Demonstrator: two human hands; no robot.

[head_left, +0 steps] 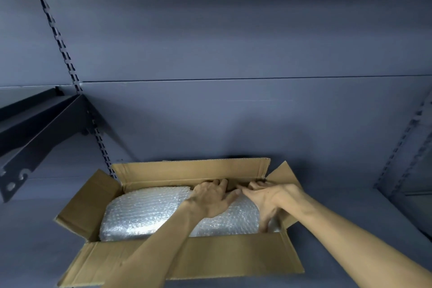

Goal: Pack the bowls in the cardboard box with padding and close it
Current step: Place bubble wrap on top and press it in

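Observation:
An open cardboard box [224, 257] stands on the grey shelf surface with all its flaps spread out. Bubble wrap [145, 213] fills the inside and covers whatever lies beneath; no bowl is visible. My left hand [211, 199] lies on the bubble wrap at the far right part of the box, fingers stretched toward the far wall. My right hand [268, 196] is beside it at the box's far right corner, fingers reaching down along the inner wall, thumb touching the left hand's thumb. Their fingertips are partly hidden in the shadow.
A dark metal shelf bracket [39, 128] juts out at the left. Slotted uprights run up the grey back panel at left [58, 37] and right [402, 142]. The grey shelf surface [350, 217] extends around the box.

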